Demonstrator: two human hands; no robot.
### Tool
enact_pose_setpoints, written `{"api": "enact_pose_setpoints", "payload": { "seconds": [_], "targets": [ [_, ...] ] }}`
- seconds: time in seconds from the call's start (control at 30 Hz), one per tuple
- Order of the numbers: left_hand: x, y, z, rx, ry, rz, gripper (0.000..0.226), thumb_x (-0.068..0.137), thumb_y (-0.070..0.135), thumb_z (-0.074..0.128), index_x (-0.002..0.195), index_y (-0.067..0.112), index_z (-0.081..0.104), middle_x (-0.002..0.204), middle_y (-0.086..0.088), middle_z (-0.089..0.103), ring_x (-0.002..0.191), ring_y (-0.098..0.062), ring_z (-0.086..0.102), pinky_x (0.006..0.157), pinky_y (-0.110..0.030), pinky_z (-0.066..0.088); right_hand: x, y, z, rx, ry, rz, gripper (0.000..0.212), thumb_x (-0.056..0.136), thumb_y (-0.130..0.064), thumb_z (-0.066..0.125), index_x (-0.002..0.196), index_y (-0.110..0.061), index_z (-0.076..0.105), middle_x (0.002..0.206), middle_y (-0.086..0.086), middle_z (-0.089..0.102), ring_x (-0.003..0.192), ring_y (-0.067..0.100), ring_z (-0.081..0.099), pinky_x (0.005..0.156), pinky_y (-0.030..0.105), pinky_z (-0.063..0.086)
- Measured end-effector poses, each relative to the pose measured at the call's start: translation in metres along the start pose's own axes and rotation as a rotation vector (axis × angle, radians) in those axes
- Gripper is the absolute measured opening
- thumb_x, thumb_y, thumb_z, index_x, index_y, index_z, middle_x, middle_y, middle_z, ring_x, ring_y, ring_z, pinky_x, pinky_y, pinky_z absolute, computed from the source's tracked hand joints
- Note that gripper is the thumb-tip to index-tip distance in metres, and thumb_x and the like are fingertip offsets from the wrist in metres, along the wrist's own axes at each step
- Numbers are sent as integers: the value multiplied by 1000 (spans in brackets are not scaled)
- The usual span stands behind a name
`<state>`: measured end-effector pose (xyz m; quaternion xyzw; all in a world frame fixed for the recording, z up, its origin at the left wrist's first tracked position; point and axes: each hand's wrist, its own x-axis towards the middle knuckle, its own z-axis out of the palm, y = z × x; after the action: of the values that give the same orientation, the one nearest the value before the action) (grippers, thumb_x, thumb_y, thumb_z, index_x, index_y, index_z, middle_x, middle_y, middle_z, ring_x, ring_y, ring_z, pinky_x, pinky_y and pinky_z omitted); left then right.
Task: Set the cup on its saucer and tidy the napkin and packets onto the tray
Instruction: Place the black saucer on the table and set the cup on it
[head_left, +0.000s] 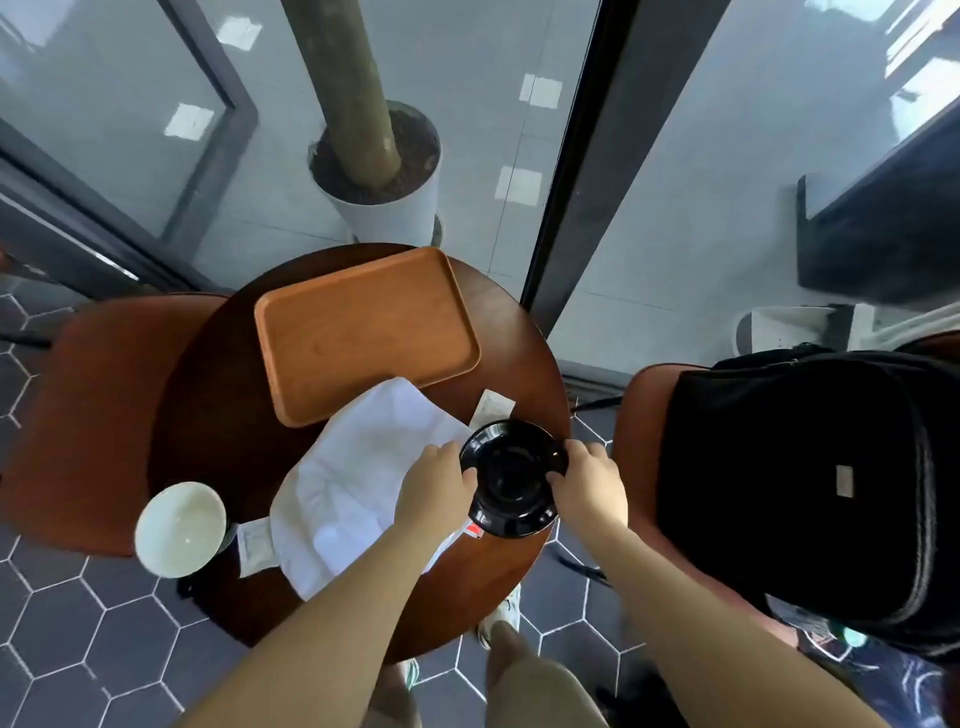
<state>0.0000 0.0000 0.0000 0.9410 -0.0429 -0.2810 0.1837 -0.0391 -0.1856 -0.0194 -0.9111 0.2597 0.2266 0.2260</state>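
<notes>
A black saucer (511, 478) sits near the right edge of the round dark wooden table (208, 447). My left hand (434, 491) grips its left rim and my right hand (589, 483) grips its right rim. A pale green cup (179, 527) stands at the table's left front edge, apart from the saucer. A crumpled white napkin (363, 467) lies in the middle, partly under my left arm. One packet (491, 405) shows behind the saucer, another (254, 545) beside the cup, and a red-marked one (470, 531) peeks out under the saucer. The wooden tray (363, 332) lies bare at the back.
An orange chair (98, 415) stands left of the table. Another chair on the right carries a black backpack (810, 488). A white planter (384, 171) with a trunk stands behind glass beyond the table. The floor has dark hexagonal tiles.
</notes>
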Motion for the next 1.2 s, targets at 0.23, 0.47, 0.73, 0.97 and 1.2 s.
{"api": "enact_pose_setpoints", "payload": {
  "seconds": [0.23,0.47,0.73,0.97,1.2],
  "targets": [
    [8,0,12,-132,40,-73,23,99,19,54,117,12,67,113,-8,70,102,-23,66,88,-28,56,9,13,7,191,-36,142,23,87,-15,59,109,-19,65,101,4,71,97,29,64,71,28,39],
    [6,-8,9,-233,92,-105,14,95,15,61,107,13,69,103,-5,74,93,-21,69,75,-20,51,5,2,-4,259,-1,108,24,89,-10,57,109,-19,66,101,1,72,89,23,62,70,27,41],
    [-4,-28,-22,-446,195,-207,22,90,8,65,108,18,71,83,8,64,81,-12,61,59,-10,37,-5,-30,-26,305,16,26,24,85,-11,61,105,-21,71,97,-3,72,91,23,65,77,32,52],
    [-28,-57,-66,-697,265,-336,24,84,2,64,101,17,72,84,-5,69,83,-29,70,82,-45,60,-16,-80,-41,321,-1,-127,24,81,-12,64,100,-21,73,79,-10,66,75,13,62,61,23,41],
    [-59,-96,-107,-828,408,-402,26,80,0,63,88,22,74,77,-5,74,77,-28,73,76,-50,61,-26,-146,-44,285,-60,-335,12,85,-19,62,88,-26,72,75,-11,67,76,15,66,57,23,45]
  ]
}}
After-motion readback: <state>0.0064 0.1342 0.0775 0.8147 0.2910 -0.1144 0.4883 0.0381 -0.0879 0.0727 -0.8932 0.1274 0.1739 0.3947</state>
